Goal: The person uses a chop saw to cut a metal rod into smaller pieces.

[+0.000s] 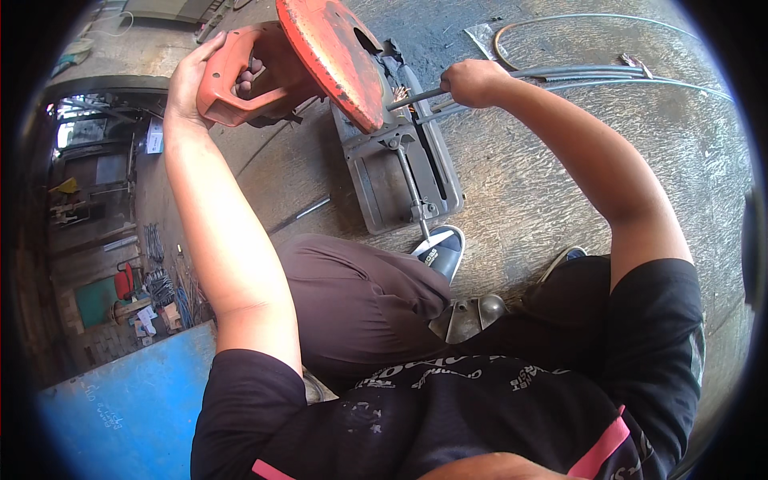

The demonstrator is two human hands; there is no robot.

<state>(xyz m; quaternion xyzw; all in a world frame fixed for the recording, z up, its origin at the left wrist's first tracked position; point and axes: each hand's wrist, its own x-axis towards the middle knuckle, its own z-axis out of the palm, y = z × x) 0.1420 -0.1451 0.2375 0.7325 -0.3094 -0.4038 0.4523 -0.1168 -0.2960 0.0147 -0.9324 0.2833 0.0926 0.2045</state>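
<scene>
- On the concrete floor (544, 184), ahead of the seated person's knees, stands one chop saw: a grey base (400, 172) with one orange blade guard (332, 56) raised and tilted above it.
- The left hand (192, 76) is wrapped around the saw's orange handle (236, 80), fingers curled through the grip opening.
- The right hand (472, 82) is closed in a fist around a bundle of thin grey metal rods (592, 74); their exact count cannot be told, at least three.
- The rods' long axis runs roughly left to right: the cut ends point left toward the guard and lie across the base, while the far lengths sweep off to the right along the floor.
- One vise screw (412, 188) runs down the base toward one dark blue shoe (442, 250), its end just above the toe.
</scene>
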